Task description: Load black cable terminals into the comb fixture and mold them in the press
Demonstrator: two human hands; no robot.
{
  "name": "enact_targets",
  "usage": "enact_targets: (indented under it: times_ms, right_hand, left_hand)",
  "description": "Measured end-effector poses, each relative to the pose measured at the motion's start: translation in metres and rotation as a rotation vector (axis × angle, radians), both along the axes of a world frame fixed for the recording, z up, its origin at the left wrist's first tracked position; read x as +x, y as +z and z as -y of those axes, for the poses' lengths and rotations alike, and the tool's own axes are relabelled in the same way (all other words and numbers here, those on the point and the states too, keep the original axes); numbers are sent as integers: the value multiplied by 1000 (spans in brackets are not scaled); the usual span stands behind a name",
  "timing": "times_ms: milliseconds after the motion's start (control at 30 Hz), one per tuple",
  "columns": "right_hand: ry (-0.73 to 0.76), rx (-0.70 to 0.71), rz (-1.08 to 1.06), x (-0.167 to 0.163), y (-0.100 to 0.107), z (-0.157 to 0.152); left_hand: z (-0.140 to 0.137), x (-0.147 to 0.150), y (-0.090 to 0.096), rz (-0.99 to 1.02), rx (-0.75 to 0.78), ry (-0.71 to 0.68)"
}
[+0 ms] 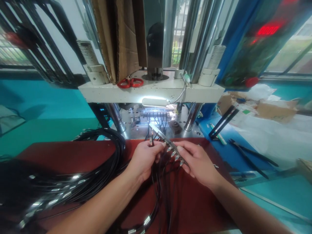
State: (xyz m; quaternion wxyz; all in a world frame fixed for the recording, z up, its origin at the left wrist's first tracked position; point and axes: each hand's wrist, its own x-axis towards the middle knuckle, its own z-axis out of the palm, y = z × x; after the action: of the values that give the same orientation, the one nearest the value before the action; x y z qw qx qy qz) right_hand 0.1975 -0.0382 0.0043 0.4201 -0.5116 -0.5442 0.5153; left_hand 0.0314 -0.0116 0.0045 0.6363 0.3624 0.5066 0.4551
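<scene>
My left hand (pixel 146 156) is closed around a black cable with a bare metal connector end (pixel 151 139), which points up between thumb and fingers. My right hand (pixel 197 161) grips a long narrow metal bar (pixel 168 141), tilted with its far end up and to the left. Several small metal connectors (pixel 175 156) stick out along the bar's lower side. The left fingertips are close to the bar's middle; whether they touch it I cannot tell. Black cables (pixel 158 188) hang below both hands over the dark red board (pixel 195 201).
A press with a lit lower plate (pixel 156 113) stands ahead, under a white crossplate (pixel 109 94) bearing red-handled scissors (pixel 130 82). Bundled black cables (pixel 117 146) lie to the left. Black pliers or tweezers (pixel 251 156) rest on the blue surface at right, beside a control box (pixel 258 42).
</scene>
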Motion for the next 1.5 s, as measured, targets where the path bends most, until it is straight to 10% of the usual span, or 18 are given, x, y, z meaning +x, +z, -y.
enact_targets:
  times_ms: [200,633,867,1500]
  right_hand:
    - [-22,-75,-100,0,-3,-2]
    - [-50,-106,-175,2,2,-3]
    - [-70,-105,-149,2,2,-3]
    - [-10,-76,-91,4,-3,-3]
  left_hand:
    - [-1,-7,1,117,16,-96]
    - [-2,-24,9,148,59,155]
    - [4,-26,16,-103,24,-176]
    - [1,-27,11,-195,6,-262]
